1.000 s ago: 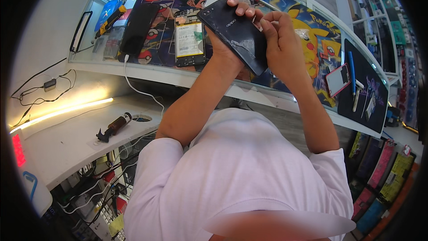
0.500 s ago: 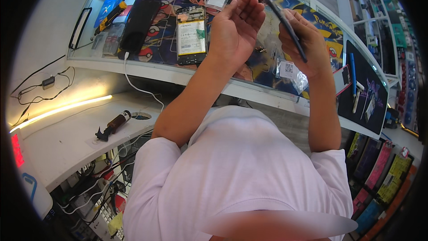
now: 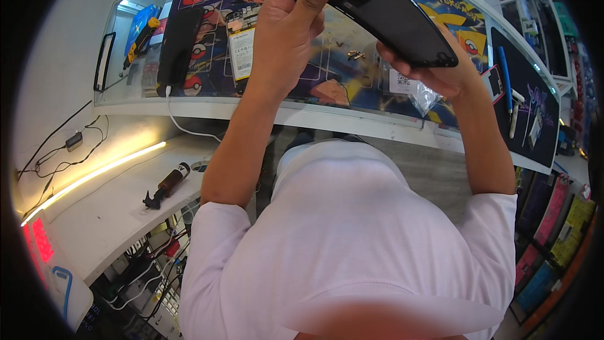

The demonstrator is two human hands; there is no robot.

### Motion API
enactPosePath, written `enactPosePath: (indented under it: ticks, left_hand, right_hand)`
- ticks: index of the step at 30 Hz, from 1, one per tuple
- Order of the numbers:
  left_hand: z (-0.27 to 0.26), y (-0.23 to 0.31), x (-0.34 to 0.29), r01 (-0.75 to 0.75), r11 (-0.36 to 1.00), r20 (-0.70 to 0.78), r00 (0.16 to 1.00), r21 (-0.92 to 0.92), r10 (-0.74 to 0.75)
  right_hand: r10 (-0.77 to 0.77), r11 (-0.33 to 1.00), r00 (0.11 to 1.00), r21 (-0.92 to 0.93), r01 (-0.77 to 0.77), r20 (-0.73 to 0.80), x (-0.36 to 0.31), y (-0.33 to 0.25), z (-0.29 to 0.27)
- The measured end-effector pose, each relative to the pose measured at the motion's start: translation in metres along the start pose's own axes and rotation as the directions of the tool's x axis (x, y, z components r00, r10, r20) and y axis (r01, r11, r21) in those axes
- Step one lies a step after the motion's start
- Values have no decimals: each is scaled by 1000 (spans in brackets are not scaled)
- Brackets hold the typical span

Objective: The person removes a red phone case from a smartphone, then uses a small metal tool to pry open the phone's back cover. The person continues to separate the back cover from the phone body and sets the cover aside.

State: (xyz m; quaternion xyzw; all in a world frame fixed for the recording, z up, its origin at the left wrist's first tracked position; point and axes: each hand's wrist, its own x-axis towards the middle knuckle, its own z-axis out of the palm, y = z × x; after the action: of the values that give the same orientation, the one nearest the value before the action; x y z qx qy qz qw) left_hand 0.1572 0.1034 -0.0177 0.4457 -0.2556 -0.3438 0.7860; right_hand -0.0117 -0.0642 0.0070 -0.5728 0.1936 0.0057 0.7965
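Above the workbench mat I hold a black phone screen (image 3: 390, 16) tilted between both hands. My left hand (image 3: 289, 22) is closed at its upper left end, thumb pressed on the face. The fingers of my right hand (image 3: 443, 75) wrap under and behind its lower right part. On the mat beside my left forearm lies an opened phone (image 3: 241, 53), its white-labelled battery showing; my left hand hides part of it. Farther left is a black phone (image 3: 180, 50) with a white cable (image 3: 168, 104) plugged into its near end. Several small metal bits (image 3: 356, 55) lie below the held screen.
A clear plastic bag (image 3: 425, 97) with a white label lies by my right hand. On the right, a blue pen-like tool (image 3: 505, 79) rests on a dark mat (image 3: 516, 132). A dark bottle (image 3: 168, 182) lies on the lower white shelf (image 3: 94, 220) at left.
The phone screen has turned from nearly edge-on to show its dark face. My left hand, open before, has moved left and taken hold of it.
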Motion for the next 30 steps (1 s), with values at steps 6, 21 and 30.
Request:
enactPosePath:
  ticks: [6, 21, 30]
  left_hand:
    - [-1, 8, -6, -38, 991, -172, 985, -132, 15]
    - [0, 17, -10, 13, 973, -101, 994, -231, -37]
    - [7, 28, -22, -41, 986, -91, 995, -164, 26]
  right_hand:
    - [-360, 920, 882, 38, 389, -305, -2, -15, -18]
    - [-453, 789, 891, 474, 391, 19, -34, -17, 5]
    - [-782, 522, 617, -627, 579, -82, -24, -29, 47]
